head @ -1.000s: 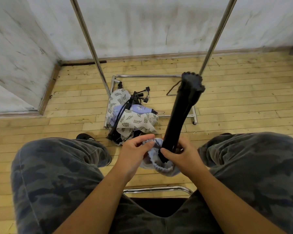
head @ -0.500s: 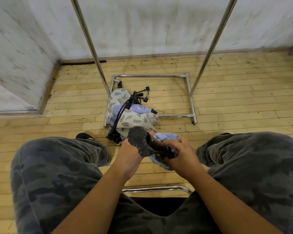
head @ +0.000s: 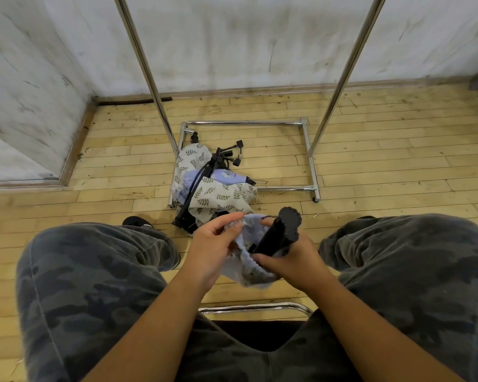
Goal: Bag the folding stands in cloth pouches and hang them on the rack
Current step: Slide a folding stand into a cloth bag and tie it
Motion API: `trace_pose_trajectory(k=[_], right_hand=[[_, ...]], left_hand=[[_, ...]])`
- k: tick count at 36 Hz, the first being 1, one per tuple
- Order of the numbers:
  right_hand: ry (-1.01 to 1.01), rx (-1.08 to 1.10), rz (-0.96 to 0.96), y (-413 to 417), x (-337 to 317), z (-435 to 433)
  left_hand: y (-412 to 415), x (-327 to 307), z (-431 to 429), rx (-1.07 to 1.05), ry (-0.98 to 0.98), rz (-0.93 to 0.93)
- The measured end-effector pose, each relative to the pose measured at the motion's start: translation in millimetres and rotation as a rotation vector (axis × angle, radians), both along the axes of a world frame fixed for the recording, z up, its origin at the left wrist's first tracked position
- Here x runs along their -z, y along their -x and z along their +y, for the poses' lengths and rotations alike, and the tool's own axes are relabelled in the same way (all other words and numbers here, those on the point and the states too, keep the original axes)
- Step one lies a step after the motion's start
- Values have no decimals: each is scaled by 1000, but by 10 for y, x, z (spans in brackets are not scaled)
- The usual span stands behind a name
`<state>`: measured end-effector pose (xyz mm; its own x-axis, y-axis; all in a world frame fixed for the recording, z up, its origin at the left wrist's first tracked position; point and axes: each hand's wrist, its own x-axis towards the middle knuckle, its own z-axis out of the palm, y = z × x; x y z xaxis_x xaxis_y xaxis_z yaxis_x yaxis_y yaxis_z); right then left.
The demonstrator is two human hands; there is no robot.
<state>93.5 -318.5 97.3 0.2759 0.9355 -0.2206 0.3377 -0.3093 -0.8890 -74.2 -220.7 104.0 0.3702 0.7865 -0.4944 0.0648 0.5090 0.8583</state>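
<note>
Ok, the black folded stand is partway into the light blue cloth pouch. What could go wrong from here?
1. The left hand pinches the light blue cloth pouch at a bunched mouth; the black folded stand may catch in the folds.
2. The right hand holds the stand low, most of it sticking out; it may tip out.
3. The pile of leaf-print pouches and black stands lies by the feet: a trip hazard when rising to the chrome rack.

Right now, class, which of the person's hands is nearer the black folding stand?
Right. The right hand grips the folding stand where it enters the pouch; the left hand pinches the pouch rim to the stand's left.
</note>
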Motion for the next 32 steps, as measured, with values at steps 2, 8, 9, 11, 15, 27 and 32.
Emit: trace_pose_trajectory(k=[2,8,9,11,15,27,32], right_hand=[[20,15,48,-1,17,2],[78,66,171,-5,16,-3],[88,69,192,-7,19,-3],[110,82,220,-8,33,0],[124,148,208,-40,74,29],[165,270,235,-140,162,86],[158,312,345,-195,189,81]], left_hand=[[23,34,15,-29,16,7],[40,105,32,-56,-18,58],[41,116,32,-52,-37,75],[38,120,29,-53,-51,78],[28,110,30,-57,-61,49],[14,52,10,-82,-114,72],[4,55,14,-143,-188,112]])
